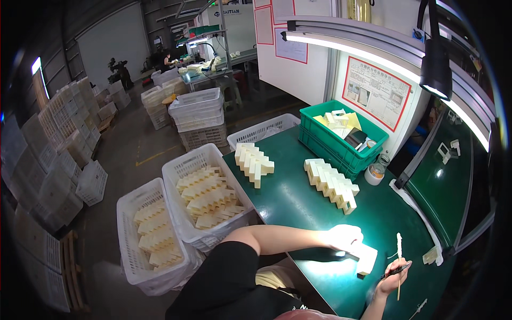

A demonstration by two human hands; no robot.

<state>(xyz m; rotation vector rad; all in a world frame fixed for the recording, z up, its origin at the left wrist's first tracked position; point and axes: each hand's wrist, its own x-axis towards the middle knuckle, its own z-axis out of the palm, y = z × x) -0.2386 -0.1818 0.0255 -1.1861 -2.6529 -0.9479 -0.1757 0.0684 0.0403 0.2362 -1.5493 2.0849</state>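
My left hand [345, 237] is closed on one end of a cream-white plastic part [366, 260], a block-like frame brightly lit from above. To its right, my right hand [393, 276] grips a slim black pen-like tool [397, 270]; its exact kind is unclear. A thin tan stick with a whitish, string-like upper end [399, 246] runs past the same hand; I cannot tell whether the fingers hold it too. Farther back on the green table [288, 200] lie two slanted rows of similar parts, a left row [254, 161] and a right row [329, 184].
A green crate [341, 162] with parts inside stands at the back, a glass jar [377, 169] beside it. Left of the table are two white baskets of parts, one nearer the table [169, 169] and another [124, 224]. A green conveyor belt [440, 173] borders the right.
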